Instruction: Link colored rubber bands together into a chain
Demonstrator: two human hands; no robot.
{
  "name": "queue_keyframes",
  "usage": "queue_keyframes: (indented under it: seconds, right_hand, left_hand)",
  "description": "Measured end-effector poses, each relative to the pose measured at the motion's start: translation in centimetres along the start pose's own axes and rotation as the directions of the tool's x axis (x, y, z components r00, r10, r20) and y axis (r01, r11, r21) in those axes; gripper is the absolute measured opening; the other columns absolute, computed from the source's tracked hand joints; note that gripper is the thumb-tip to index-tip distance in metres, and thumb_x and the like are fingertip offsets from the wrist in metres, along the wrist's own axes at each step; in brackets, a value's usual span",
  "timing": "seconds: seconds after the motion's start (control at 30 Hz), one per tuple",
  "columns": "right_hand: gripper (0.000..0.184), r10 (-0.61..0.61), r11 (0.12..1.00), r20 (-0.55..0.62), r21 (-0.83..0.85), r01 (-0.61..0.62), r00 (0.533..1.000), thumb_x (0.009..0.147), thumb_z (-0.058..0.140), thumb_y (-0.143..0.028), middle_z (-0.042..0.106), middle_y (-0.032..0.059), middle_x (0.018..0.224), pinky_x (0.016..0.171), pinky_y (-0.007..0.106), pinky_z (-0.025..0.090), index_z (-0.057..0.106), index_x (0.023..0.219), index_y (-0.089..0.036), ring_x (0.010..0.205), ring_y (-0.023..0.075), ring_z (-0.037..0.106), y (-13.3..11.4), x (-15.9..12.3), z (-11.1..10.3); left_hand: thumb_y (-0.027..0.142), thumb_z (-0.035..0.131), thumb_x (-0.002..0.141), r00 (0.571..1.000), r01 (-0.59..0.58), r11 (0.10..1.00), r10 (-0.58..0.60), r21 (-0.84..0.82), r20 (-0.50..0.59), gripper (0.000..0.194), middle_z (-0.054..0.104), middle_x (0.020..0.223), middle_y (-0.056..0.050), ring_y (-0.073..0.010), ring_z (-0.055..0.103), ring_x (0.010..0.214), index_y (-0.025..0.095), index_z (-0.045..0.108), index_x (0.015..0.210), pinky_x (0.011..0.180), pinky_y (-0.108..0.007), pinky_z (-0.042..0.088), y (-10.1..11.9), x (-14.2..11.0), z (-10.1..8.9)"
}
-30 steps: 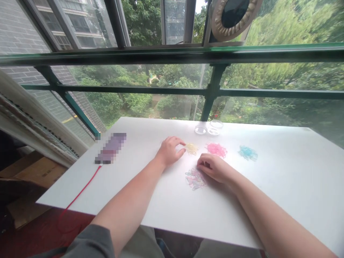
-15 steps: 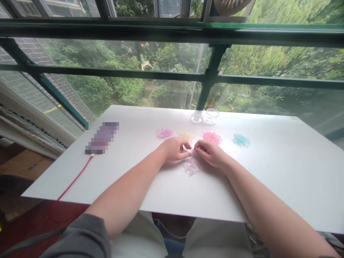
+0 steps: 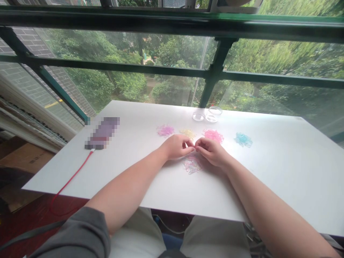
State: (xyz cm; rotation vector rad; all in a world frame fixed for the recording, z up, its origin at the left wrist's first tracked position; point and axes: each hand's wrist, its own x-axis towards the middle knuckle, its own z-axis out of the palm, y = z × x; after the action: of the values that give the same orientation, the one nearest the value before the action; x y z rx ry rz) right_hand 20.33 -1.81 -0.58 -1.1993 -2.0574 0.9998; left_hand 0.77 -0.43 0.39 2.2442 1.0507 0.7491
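My left hand (image 3: pixel 178 146) and my right hand (image 3: pixel 211 151) meet fingertip to fingertip over the white table. Both are pinched; whatever lies between the fingertips is too small to make out. Just below them is a mixed pile of small pink and clear loops (image 3: pixel 191 165), perhaps paper clips or bands. Beyond the hands, separate piles lie in a row: purple (image 3: pixel 165 130), yellow (image 3: pixel 188 134), pink (image 3: pixel 214 135) and teal (image 3: pixel 243 139). My left hand is nearest the yellow pile, and my right hand partly covers the near edge of the pink one.
Clear round dishes (image 3: pixel 211 118) stand at the table's far edge. A blurred-out phone-like object (image 3: pixel 103 132) lies at the left, with a red cable (image 3: pixel 75 174) running off the front edge. Behind the white table (image 3: pixel 134 123) is a window with a green frame (image 3: pixel 215 73).
My fingertips have come together, where a small gap stood between the hands before. The left thumb and fingers have closed. The camera view has tilted slightly downward.
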Motion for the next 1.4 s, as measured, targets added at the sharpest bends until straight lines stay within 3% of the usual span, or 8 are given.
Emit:
queue_keyframes:
  seconds: [0.4, 0.97, 1.17, 1.4]
  right_hand:
    - [0.016, -0.017, 1.0, 0.011, 0.002, 0.016, 1.0, 0.08, 0.053, -0.033, 0.042, -0.0044, 0.054, 0.048, 0.023, 0.028, 0.056, 0.079, -0.017, 0.049, 0.0089, 0.036, -0.3, 0.1, -0.1]
    - [0.007, -0.033, 0.999, -0.002, -0.031, 0.033, 0.999, 0.08, 0.049, -0.023, 0.045, -0.0035, 0.058, 0.05, 0.023, 0.031, 0.052, 0.076, -0.019, 0.052, 0.0094, 0.039, -0.1, 0.0, -0.5]
    - [0.006, -0.012, 1.0, 0.01, 0.008, 0.012, 1.0, 0.08, 0.049, -0.023, 0.042, -0.0043, 0.057, 0.048, 0.023, 0.03, 0.05, 0.076, -0.018, 0.051, 0.0093, 0.039, -0.2, 0.0, -0.7]
    - [0.006, -0.037, 0.995, -0.002, -0.096, 0.037, 0.999, 0.079, 0.05, -0.022, 0.046, -0.0032, 0.058, 0.052, 0.024, 0.033, 0.054, 0.077, -0.018, 0.054, 0.0102, 0.041, -0.4, 0.1, -0.4]
  left_hand:
    - [0.027, 0.054, 0.075, 0.999, -0.004, 1.0, 0.003, -0.01, -0.038, 0.015, 0.067, 0.075, 0.0, -0.0104, 0.056, 0.064, 0.018, 0.066, 0.074, 0.061, -0.021, 0.044, 0.2, -0.1, -0.2]
    - [0.022, 0.054, 0.066, 0.996, 0.048, 0.998, -0.044, -0.049, 0.082, 0.008, 0.061, 0.063, 0.001, -0.0097, 0.053, 0.058, 0.016, 0.06, 0.065, 0.055, -0.02, 0.041, -0.3, -0.2, -0.6]
    - [0.022, 0.056, 0.065, 0.996, 0.061, 0.997, -0.059, -0.038, 0.071, 0.01, 0.062, 0.065, 0.0, -0.01, 0.053, 0.059, 0.015, 0.062, 0.066, 0.055, -0.019, 0.041, -0.9, -0.2, -1.2]
    - [0.026, 0.055, 0.07, 0.999, 0.02, 0.998, -0.018, -0.051, 0.051, 0.015, 0.064, 0.067, -0.001, -0.0099, 0.054, 0.06, 0.015, 0.065, 0.07, 0.058, -0.02, 0.041, -0.7, -0.1, -0.4]
